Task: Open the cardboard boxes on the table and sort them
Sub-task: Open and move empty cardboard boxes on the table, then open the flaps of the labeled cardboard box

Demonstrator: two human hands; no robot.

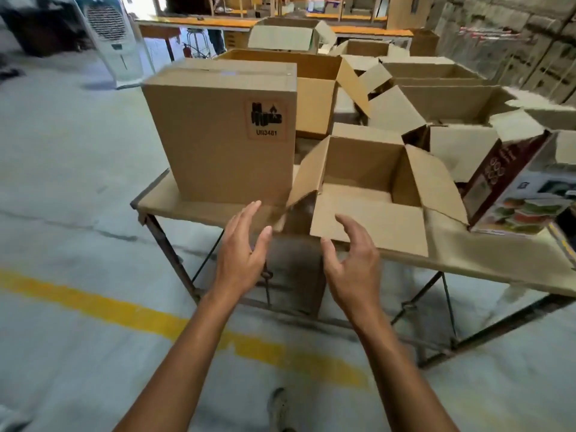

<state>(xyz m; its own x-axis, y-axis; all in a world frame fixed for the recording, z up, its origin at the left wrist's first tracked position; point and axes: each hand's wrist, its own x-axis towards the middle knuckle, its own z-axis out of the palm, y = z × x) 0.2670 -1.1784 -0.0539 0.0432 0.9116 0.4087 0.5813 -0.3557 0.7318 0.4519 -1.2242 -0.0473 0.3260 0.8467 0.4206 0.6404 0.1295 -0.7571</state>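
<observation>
Both grips are seen held out over the near edge of the tabletop, and nothing is held in either: the left-hand grip is spread with its fingers nearly straight and pointed forward, and the right-hand grip is open with its fingers loosely curved, palm turned inward toward the other. The sealed box, marked by an orange label, is stood upright at the left end of the tabletop, ahead of the grips and to their left. Its lower front edge is found just beyond the left fingertips, so the left-hand grip is judged the nearer of the two. Its taped seam is run from left to right across the top face, well above and beyond both grips, and a reach up and over the front face would be called for before that seam could be worked. The opened box is set just beside the sealed one, on its right, with all four flaps folded out. Its near flap is laid toward the tabletop edge, directly ahead of the right-hand grip; whether the right fingertips are touching it cannot be told. More opened boxes are ranged behind, and a printed carton is leaned at the far right. The sealed box is judged to be the one left to open here.
</observation>
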